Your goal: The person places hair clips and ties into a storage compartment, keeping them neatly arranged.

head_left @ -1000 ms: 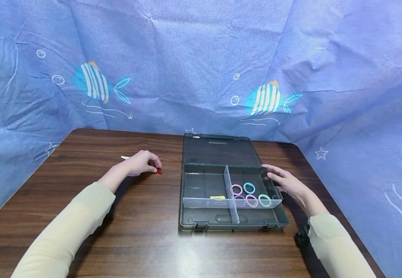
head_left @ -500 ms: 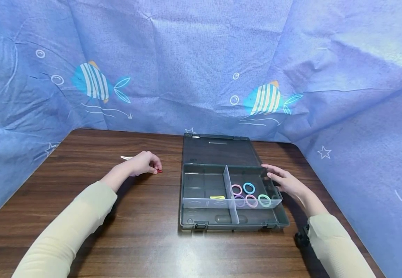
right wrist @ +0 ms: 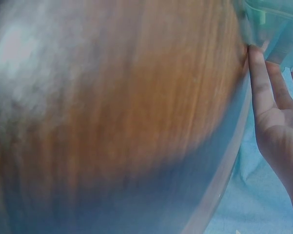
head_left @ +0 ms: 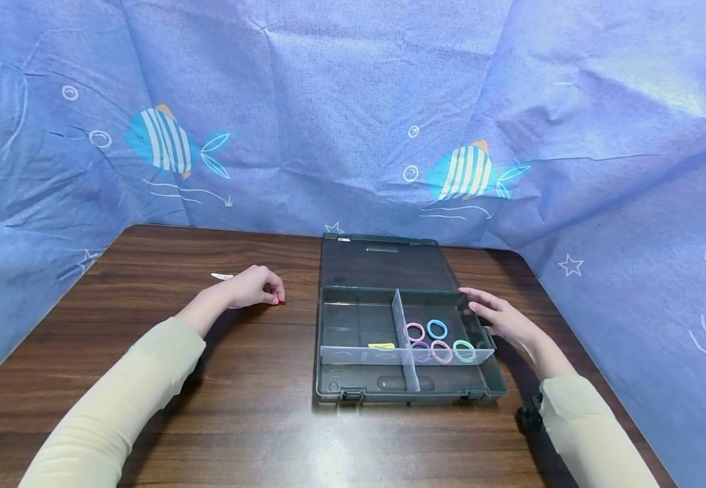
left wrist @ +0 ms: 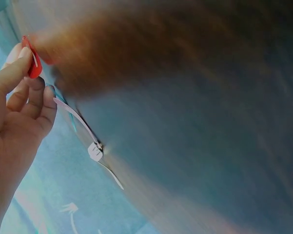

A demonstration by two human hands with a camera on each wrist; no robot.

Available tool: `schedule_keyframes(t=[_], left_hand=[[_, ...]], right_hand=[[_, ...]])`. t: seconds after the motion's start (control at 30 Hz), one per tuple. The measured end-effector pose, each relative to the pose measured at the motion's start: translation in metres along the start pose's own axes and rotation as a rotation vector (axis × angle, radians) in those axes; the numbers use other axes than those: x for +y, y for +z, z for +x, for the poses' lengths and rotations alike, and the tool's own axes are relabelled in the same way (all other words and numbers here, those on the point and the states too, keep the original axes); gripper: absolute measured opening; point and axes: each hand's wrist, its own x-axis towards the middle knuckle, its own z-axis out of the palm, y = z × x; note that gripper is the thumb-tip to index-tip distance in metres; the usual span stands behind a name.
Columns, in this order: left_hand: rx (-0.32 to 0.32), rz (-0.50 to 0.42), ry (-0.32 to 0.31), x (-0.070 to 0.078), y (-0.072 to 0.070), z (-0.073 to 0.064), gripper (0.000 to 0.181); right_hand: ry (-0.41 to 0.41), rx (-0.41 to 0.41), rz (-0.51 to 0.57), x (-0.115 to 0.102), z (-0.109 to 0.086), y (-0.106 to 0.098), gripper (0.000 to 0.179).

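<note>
My left hand (head_left: 250, 287) is low over the left part of the table. Its thumb and fingers pinch a red snap hair clip (left wrist: 35, 62), mostly hidden in the head view. Behind that hand lies a white hair clip (head_left: 221, 276); thin pale items, one with a white piece (left wrist: 95, 151), show in the left wrist view. My right hand (head_left: 508, 325) touches the right side of a grey see-through divided box (head_left: 353, 315) with extended fingers. A yellow hair clip (head_left: 381, 346) lies in the box's left compartment, and several coloured hair ties (head_left: 437, 321) in the right one.
The box's lid (head_left: 383, 264) lies folded back toward the far table edge. Clear dividers (head_left: 353, 356) split the box. A blue fish-print cloth (head_left: 328, 122) hangs behind and beside the dark wooden table (head_left: 243, 407).
The left fingers have closed further round the red hair clip, so less of it shows in the head view. My right hand stays at the box's side.
</note>
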Motion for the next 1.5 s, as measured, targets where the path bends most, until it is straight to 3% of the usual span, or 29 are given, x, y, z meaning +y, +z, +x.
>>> schedule_keyframes(t=[0.23, 0.5, 0.7, 0.9, 1.13, 1.5], left_hand=[[-0.011, 0.023, 0.002, 0.001, -0.002, 0.002, 0.009], [0.020, 0.021, 0.001, 0.005, -0.004, 0.005, 0.012], [0.089, 0.021, 0.012, 0.015, -0.005, 0.003, 0.008], [0.105, 0.016, 0.023, 0.025, -0.007, 0.001, 0.006], [0.185, -0.033, 0.099, 0.035, -0.010, 0.001, 0.010], [0.203, -0.051, 0.050, 0.066, -0.019, 0.003, 0.010]], right_hand=[[0.010, 0.003, -0.004, -0.002, 0.001, 0.000, 0.051], [0.011, 0.002, -0.008, -0.004, 0.002, 0.000, 0.052], [0.007, -0.003, -0.024, -0.002, 0.001, 0.000, 0.052], [0.002, -0.004, -0.021, 0.000, 0.001, -0.001, 0.051], [-0.006, -0.004, 0.022, -0.001, 0.000, 0.000, 0.052], [-0.004, -0.004, 0.037, -0.003, -0.001, 0.001, 0.052]])
